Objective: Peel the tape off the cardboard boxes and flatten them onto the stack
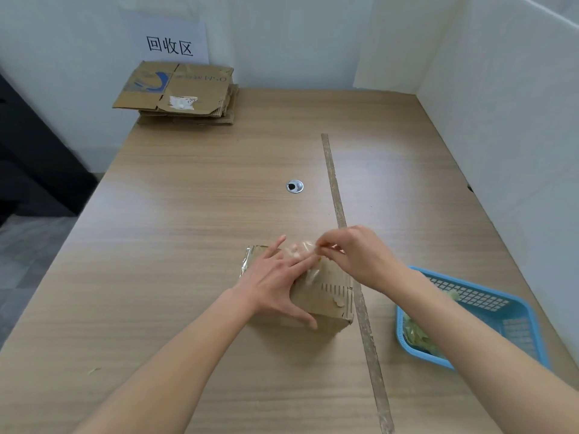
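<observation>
Now, left hand spread flat on cardboard box; right hand grip pinching clear tape above box top

Taped cardboard box; flattened stack far-left.

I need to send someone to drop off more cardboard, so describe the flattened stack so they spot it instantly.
On the long wood-grain table, look to the far left corner against the white wall. The stack of flattened brown cardboard boxes lies under a white paper sign; unlike the upright box nearer the person, it is flat.
</observation>
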Tool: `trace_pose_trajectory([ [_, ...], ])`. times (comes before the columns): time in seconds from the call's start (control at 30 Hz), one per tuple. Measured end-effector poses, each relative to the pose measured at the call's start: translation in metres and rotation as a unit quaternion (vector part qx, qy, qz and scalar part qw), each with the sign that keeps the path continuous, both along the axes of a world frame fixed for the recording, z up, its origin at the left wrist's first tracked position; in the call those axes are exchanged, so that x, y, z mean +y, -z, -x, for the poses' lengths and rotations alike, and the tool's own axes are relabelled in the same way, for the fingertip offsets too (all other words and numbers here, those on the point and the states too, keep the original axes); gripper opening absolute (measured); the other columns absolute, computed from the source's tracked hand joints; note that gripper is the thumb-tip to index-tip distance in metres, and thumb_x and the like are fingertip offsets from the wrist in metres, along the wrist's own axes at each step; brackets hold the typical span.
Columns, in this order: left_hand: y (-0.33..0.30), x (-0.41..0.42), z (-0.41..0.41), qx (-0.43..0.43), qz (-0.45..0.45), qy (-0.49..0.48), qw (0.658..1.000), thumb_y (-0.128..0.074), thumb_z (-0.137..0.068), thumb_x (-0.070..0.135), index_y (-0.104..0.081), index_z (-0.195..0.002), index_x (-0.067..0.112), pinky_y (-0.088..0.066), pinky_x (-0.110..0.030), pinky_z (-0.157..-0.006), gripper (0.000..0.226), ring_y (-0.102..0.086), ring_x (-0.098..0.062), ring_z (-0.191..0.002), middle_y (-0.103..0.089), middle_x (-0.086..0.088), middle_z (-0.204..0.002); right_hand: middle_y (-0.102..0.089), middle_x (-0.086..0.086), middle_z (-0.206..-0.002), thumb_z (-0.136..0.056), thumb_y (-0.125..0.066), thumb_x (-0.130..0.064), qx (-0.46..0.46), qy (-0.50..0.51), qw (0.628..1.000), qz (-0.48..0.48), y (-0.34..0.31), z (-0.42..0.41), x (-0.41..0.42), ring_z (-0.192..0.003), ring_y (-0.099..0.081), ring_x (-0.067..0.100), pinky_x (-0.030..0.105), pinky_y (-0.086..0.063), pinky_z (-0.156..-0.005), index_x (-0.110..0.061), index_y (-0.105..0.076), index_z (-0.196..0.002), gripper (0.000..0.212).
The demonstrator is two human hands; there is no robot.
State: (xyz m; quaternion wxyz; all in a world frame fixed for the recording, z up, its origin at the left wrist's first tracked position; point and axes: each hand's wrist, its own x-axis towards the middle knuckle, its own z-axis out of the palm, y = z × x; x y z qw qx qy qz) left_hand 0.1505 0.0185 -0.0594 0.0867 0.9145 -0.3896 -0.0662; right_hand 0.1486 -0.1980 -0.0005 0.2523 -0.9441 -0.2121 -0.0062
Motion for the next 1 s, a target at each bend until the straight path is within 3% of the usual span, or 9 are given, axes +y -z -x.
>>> trace_pose_trajectory([
  [0.2, 0.013, 0.033, 0.009, -0.048, 0.006, -0.061, 0.997, -0.042, -0.059, 0.105, -0.014, -0.163, 0.019, 0.006, -0.048, -0.126, 0.138, -0.004, -0.011, -0.157, -0.010, 0.006, -0.170, -0.062, -0.013, -0.135, -0.100, -0.064, -0.027, 0.106, -0.072, 0.989, 0.072, 0.014, 0.021, -0.025, -0.112, -0.062, 0.008, 0.020, -0.044, -0.094, -0.021, -0.076, -0.117, 0.022],
  [0.37, 0.011, 0.058, 0.014, -0.097, 0.042, -0.111, 0.988, -0.035, -0.066, 0.102, -0.036, -0.156, 0.013, -0.008, -0.049, -0.124, 0.127, -0.029, -0.020, -0.150, -0.035, -0.001, -0.159, -0.040, -0.022, -0.153, -0.090, -0.064, -0.062, 0.148, -0.086, 0.981, 0.096, 0.005, 0.036, -0.024, -0.129, -0.046, -0.001, 0.014, -0.029, -0.099, -0.041, -0.073, -0.113, 0.032],
  [0.47, 0.010, 0.067, 0.014, -0.096, 0.060, -0.165, 0.980, -0.043, -0.069, 0.096, -0.044, -0.148, 0.017, -0.019, -0.048, -0.118, 0.112, -0.036, -0.023, -0.137, -0.040, -0.002, -0.147, -0.051, -0.023, -0.134, -0.083, -0.057, -0.078, 0.153, -0.066, 0.979, 0.116, -0.001, 0.042, -0.016, -0.108, -0.051, -0.007, 0.014, -0.034, -0.089, -0.039, -0.074, -0.097, 0.045],
  [0.53, 0.009, 0.066, 0.016, -0.073, 0.086, -0.190, 0.975, -0.060, -0.079, 0.076, -0.044, -0.146, 0.020, -0.037, -0.044, -0.103, 0.089, -0.046, -0.023, -0.125, -0.040, -0.001, -0.143, -0.067, -0.016, -0.097, -0.089, -0.054, -0.070, 0.145, -0.047, 0.985, 0.087, -0.002, 0.043, -0.006, -0.078, -0.060, 0.000, 0.018, -0.040, -0.068, -0.028, -0.072, -0.080, 0.047],
  [0.6, 0.005, 0.060, 0.022, -0.006, 0.125, -0.204, 0.971, -0.066, -0.090, 0.047, -0.046, -0.144, 0.022, -0.047, -0.038, -0.088, 0.063, -0.056, -0.021, -0.116, -0.042, 0.003, -0.140, -0.066, -0.006, -0.068, -0.096, -0.057, -0.060, 0.151, -0.042, 0.985, 0.073, 0.003, 0.048, 0.004, -0.063, -0.060, 0.011, 0.025, -0.042, -0.060, -0.020, -0.067, -0.072, 0.047],
  [0.67, -0.001, 0.046, 0.031, 0.092, 0.156, -0.222, 0.958, -0.058, -0.099, 0.041, -0.049, -0.142, 0.024, -0.046, -0.033, -0.093, 0.047, -0.056, -0.016, -0.122, -0.049, 0.007, -0.141, -0.060, -0.002, -0.064, -0.097, -0.050, -0.064, 0.113, -0.038, 0.988, 0.096, 0.007, 0.049, 0.009, -0.061, -0.054, 0.016, 0.034, -0.040, -0.059, -0.018, -0.059, -0.070, 0.054],
  [0.8, -0.002, 0.013, 0.049, 0.181, 0.220, -0.287, 0.915, -0.063, -0.083, 0.073, -0.034, -0.153, 0.024, -0.039, -0.035, -0.112, 0.090, -0.045, -0.012, -0.136, -0.042, 0.009, -0.153, -0.062, -0.004, -0.079, -0.104, -0.031, -0.054, 0.095, 0.005, 0.991, 0.089, 0.002, 0.033, 0.003, -0.077, -0.060, 0.020, 0.041, -0.048, -0.074, -0.019, -0.063, -0.078, 0.055],
  [0.9, -0.003, -0.009, 0.054, 0.212, 0.283, -0.339, 0.872, -0.081, -0.075, 0.055, -0.037, -0.149, 0.027, -0.038, -0.029, -0.104, 0.090, -0.046, -0.014, -0.134, -0.047, 0.007, -0.147, -0.069, 0.001, -0.077, -0.101, -0.054, -0.047, 0.057, 0.047, 0.989, 0.130, 0.006, 0.020, -0.005, -0.075, -0.064, 0.022, 0.033, -0.046, -0.068, -0.013, -0.075, -0.076, 0.047],
  [1.0, -0.003, -0.012, 0.050, 0.224, 0.271, -0.331, 0.876, -0.080, -0.081, 0.044, -0.036, -0.152, 0.025, -0.040, -0.032, -0.108, 0.086, -0.047, -0.016, -0.134, -0.048, 0.006, -0.147, -0.072, -0.001, -0.067, -0.085, -0.079, -0.046, 0.029, 0.140, 0.987, 0.072, 0.005, 0.009, -0.012, -0.065, -0.064, 0.017, 0.021, -0.039, -0.057, -0.017, -0.080, -0.072, 0.032],
])
